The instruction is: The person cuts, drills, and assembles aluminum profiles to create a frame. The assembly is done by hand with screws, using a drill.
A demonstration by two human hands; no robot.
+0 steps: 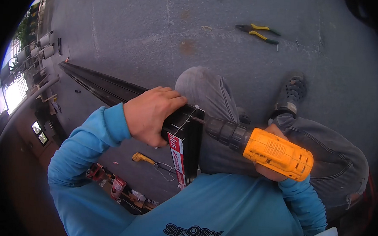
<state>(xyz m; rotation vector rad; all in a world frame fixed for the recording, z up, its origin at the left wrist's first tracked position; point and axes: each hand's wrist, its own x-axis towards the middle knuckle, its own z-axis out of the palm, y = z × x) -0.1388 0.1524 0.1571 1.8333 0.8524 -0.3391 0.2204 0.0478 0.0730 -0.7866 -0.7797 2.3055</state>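
Note:
My left hand [153, 114] is wrapped over the corner of a black metal frame [109, 86], its thumb on the near side and its fingers across the top. One long bar of the frame runs away to the far left. Another bar, bearing a red and white printed label [176, 158], comes down toward my body. In my right hand [271, 172] is a yellow and black power drill [281, 153], its body hiding most of that hand. The drill's chuck points left at the frame corner, and a thin bit reaches the corner's end face.
Pliers with yellow and green handles [264, 34] lie on the grey floor [129, 25], near a few small screws. A yellow corded tool [143, 158] rests beyond the labelled bar. Chairs [47, 46] stand far left. My shoe [294, 90] and bent knees flank the work.

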